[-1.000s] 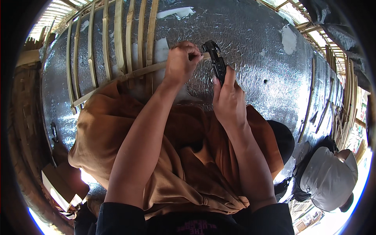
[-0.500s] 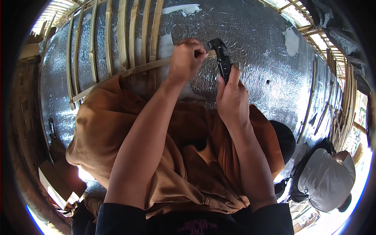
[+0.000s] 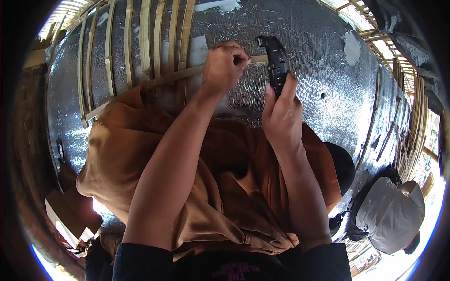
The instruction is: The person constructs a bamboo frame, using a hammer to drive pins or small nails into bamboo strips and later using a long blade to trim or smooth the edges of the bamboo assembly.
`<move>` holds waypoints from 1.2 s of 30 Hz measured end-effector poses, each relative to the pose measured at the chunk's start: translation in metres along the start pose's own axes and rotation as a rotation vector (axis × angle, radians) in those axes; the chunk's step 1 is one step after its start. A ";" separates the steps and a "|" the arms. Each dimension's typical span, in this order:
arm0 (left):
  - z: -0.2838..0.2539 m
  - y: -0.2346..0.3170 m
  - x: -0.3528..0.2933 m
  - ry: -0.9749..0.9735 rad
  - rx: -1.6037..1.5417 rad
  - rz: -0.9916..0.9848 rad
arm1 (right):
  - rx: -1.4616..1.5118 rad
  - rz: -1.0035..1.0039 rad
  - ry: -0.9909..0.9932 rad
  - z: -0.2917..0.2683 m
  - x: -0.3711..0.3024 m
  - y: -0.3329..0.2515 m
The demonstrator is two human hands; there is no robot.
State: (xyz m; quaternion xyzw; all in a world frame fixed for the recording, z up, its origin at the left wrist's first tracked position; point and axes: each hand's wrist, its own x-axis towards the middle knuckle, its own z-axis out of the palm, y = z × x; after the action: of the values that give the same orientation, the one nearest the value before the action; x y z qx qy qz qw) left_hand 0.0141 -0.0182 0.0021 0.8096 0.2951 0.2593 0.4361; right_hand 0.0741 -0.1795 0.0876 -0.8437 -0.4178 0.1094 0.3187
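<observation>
My left hand (image 3: pixel 225 65) is closed in a pinch over a long bamboo strip (image 3: pixel 187 73) that runs crosswise; whatever its fingertips hold is too small and hidden to name. To its right, my right hand (image 3: pixel 284 108) grips a black hammer (image 3: pixel 277 69) by the handle. The hammer's head is raised, pointing away from me, a short way from my left fingers. The end of the crosswise strip shows between my left fingers and the hammer. Several upright bamboo slats (image 3: pixel 145 40) meet this strip on the left side, lying over a crinkled silver foil sheet (image 3: pixel 300 51).
Brown cloth (image 3: pixel 126 150) covers my lap and legs. A cardboard box (image 3: pixel 70 215) stands at the lower left. On the right, a person in a grey top (image 3: pixel 389 215) bends down near several bamboo strips (image 3: pixel 415 112). A dark hole (image 3: pixel 322 95) marks the foil.
My right hand has moved slightly to the right with the hammer, whose head now sits higher and farther from my left fingers. The left hand has barely moved, still pinched over the strip.
</observation>
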 end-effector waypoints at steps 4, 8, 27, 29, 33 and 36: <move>-0.001 -0.003 0.000 0.042 0.053 -0.030 | -0.128 -0.079 -0.110 0.005 -0.002 0.009; -0.001 0.001 0.000 -0.005 0.001 -0.034 | -0.010 0.014 0.005 0.001 -0.001 0.006; 0.000 -0.001 -0.003 0.052 0.058 -0.005 | -0.183 -0.006 -0.167 0.004 -0.001 0.001; 0.001 -0.002 -0.001 0.053 0.049 0.007 | -0.096 0.054 -0.098 -0.001 0.001 0.002; 0.002 0.001 -0.001 0.018 0.051 0.003 | 0.128 0.070 0.110 -0.008 0.013 0.006; -0.001 0.001 0.000 -0.003 0.046 -0.037 | 0.145 0.116 0.133 -0.003 0.018 0.007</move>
State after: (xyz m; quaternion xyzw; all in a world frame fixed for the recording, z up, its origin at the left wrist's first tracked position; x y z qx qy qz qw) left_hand 0.0137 -0.0184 0.0038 0.8142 0.3150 0.2432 0.4226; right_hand 0.0912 -0.1700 0.0865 -0.8465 -0.3374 0.1012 0.3992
